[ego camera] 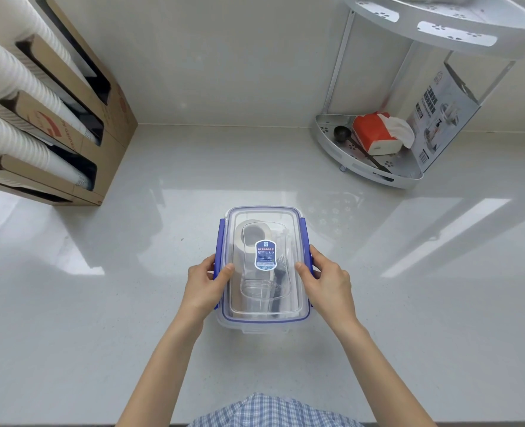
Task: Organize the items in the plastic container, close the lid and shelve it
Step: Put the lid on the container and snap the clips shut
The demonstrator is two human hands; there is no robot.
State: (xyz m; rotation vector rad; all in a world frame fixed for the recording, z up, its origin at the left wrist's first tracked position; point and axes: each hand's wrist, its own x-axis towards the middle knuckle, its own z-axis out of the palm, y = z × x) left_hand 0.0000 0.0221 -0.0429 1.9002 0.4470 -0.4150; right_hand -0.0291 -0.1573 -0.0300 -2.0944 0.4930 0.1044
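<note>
A clear plastic container with blue side clips stands on the white counter, its transparent lid lying on top. Through the lid I see a roll of tape, clear cups and a dark utensil inside. My left hand grips the left side, thumb on the lid and fingers over the blue left clip. My right hand grips the right side the same way, over the right clip.
A cardboard rack holding stacks of white paper cups stands at the back left. A white corner shelf at the back right holds a red tissue pack, a black scoop and a printed box. Its upper tier is overhead.
</note>
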